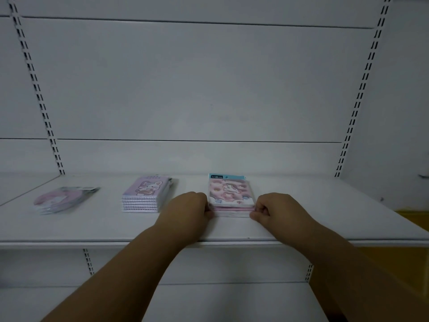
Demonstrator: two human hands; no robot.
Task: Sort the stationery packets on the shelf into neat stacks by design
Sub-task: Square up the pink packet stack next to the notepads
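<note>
On the white shelf (301,205), right of its middle, lies a stack of packets (231,196) whose top one shows a pink unicorn picture under a blue header. Both hands hold this stack at its near corners: the left hand (189,206) curls against the left side, fingers tucked to the edge, and the right hand (271,209) pinches the right near corner between thumb and bent fingers. Left of it, apart from the left hand, sits a second stack of lilac packets (146,194) with a cartoon animal on top, its edges lined up evenly. Farther left, well apart, a looser pile of pink and grey packets (63,199) lies fanned out and blurred. Behind everything rises the white back panel (209,89), flanked by slotted uprights (34,84). A yellow surface (415,219) shows at the far right edge.
</note>
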